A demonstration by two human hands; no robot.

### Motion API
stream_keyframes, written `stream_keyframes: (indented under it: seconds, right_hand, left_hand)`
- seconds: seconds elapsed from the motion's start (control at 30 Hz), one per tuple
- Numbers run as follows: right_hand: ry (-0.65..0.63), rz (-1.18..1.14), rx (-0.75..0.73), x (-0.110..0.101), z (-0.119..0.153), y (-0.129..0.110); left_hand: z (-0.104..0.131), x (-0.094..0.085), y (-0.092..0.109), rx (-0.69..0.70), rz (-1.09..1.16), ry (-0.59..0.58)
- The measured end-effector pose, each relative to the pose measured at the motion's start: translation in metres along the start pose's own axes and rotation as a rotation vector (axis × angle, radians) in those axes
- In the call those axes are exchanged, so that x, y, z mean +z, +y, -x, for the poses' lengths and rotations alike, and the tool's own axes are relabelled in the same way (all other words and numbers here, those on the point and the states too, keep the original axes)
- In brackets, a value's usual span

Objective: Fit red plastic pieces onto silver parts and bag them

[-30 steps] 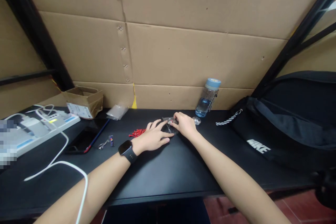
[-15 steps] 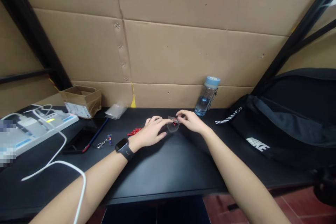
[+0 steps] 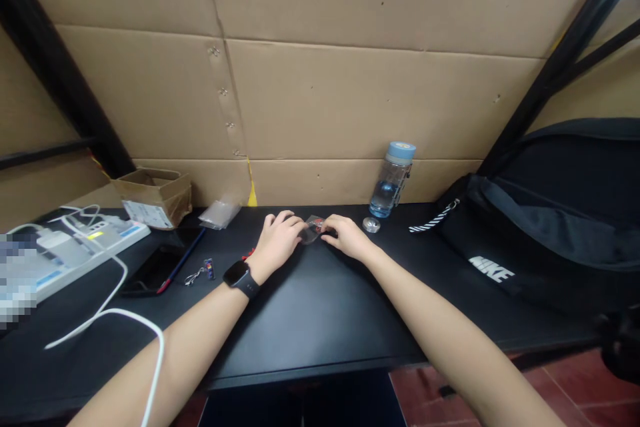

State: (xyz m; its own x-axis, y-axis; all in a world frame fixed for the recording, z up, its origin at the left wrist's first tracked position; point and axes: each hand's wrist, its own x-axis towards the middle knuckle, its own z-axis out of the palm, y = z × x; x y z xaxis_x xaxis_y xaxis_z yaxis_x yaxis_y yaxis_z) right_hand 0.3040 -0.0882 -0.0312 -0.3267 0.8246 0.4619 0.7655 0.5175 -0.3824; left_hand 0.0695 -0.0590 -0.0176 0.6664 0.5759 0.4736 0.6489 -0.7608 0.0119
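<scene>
A small clear plastic bag [image 3: 311, 232] with something red and shiny in it is between my two hands, just above or on the black table. My left hand [image 3: 279, 241], with a dark watch on its wrist, pinches the bag's left edge. On the other side, the fingers of my right hand [image 3: 347, 236] close on the bag's right end near the red item. Red pieces [image 3: 249, 254] lie mostly hidden behind my left hand. Right of my right hand sits a small round silvery thing [image 3: 371, 224].
A water bottle [image 3: 393, 180] stands at the back, beside a black backpack [image 3: 525, 233]. To the left are a keychain [image 3: 200, 272], a tablet-like device [image 3: 160, 267], clear bags [image 3: 220, 213], a small carton [image 3: 155, 197] and a power strip [image 3: 117, 235]. A white cable [image 3: 135, 315] crosses over my left forearm.
Both hands and the bag have shifted left. My left fingers, stretched out before, are now bent onto the bag. The round silvery thing has come into sight beside my right hand.
</scene>
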Motion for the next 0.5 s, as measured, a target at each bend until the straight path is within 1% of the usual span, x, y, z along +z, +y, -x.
stream_keyframes:
  seconds: [0.1, 0.2, 0.37, 0.5]
  right_hand:
    - [0.033, -0.012, -0.026, 0.0023, -0.0014, 0.0006]
    - [0.029, -0.088, -0.045, 0.0006, -0.0004, 0.0009]
    - [-0.018, -0.201, 0.039, -0.0012, 0.0031, 0.0037]
    - [-0.026, -0.234, 0.081, -0.0003, 0.0035, 0.0058]
  left_hand:
    - [-0.0001, 0.0010, -0.0056, -0.019, -0.010, 0.017]
    - [-0.0001, 0.0010, -0.0096, -0.027, 0.004, 0.021]
    - [0.0003, 0.0014, -0.0098, 0.011, 0.092, -0.029]
    - [0.0006, 0.0011, -0.0064, -0.006, 0.156, -0.045]
